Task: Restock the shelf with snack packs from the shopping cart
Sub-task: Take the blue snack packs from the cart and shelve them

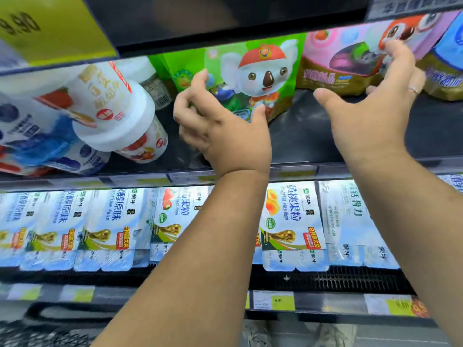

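A green snack pack (253, 71) with a koala in a red cap stands upright at the back of the dark shelf (300, 136). To its right stands a pink and purple snack pack (350, 58) with a fox figure. My left hand (220, 128) hovers just in front of the green pack's lower left, fingers loosely curled, holding nothing. My right hand (375, 101) is spread wide, and its fingertips touch the front of the pink pack. A blue pack (448, 58) shows at the far right. The shopping cart is out of view.
White yoghurt bottles (112, 108) lie tipped over on the shelf's left. An upper shelf edge (225, 28) hangs close above the packs. Below, rows of blue-white yoghurt multipacks (293, 221) fill the lower shelf. Price tags (283, 300) line the rails. A dark basket edge (62, 319) sits bottom left.
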`<state>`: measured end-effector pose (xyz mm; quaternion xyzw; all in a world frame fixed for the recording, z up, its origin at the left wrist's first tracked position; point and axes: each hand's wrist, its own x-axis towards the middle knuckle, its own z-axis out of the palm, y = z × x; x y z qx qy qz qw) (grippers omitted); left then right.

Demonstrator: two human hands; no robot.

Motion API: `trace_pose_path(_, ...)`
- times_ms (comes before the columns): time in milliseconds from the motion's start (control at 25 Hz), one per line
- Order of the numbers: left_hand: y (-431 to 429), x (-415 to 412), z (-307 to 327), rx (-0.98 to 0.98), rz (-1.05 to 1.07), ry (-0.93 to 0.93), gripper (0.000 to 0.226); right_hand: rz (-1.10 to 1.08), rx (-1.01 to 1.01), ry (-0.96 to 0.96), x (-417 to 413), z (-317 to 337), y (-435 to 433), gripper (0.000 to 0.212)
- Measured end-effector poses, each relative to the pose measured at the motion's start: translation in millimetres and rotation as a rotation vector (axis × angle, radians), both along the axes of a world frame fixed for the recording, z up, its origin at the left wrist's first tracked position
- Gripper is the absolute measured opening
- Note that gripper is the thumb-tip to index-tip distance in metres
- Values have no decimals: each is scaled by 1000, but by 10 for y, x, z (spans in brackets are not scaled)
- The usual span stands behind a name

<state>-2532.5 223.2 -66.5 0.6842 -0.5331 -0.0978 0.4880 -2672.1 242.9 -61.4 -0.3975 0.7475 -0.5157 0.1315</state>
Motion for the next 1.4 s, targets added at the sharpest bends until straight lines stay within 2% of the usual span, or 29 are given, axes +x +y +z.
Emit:
trace_pose_path(320, -180, -299, -22, 71, -34, -25, 86, -45, -23, 22, -27, -20, -36, 77)
trace_pose_path(480, -180, -251, -55, 60, -44, -24, 87, 14, -58, 77, 99, -29, -12, 44)
trace_pose_path(560, -165, -153, -58, 29, -37, -1, 87, 89, -36, 57, 163, -20, -41, 36)
trace_pose_path(720, -219, 173, -53, -31, -5, 79, 94, 130, 0, -25, 265, 36, -111, 44)
trace_pose_path(800, -244, 279, -47, -15, -53, 106, 102, 147, 4, -52, 329, 44, -125, 47)
trace_pose_path(1000, -379, 324, 2, 67, -95, 263, 108, 113, 10, -81, 404, 9, -185, 40)
trace_pose_path(1400, -345, 427, -76, 72, -179, 206, 73, 87, 24, -94, 461, -12, -257, 37)
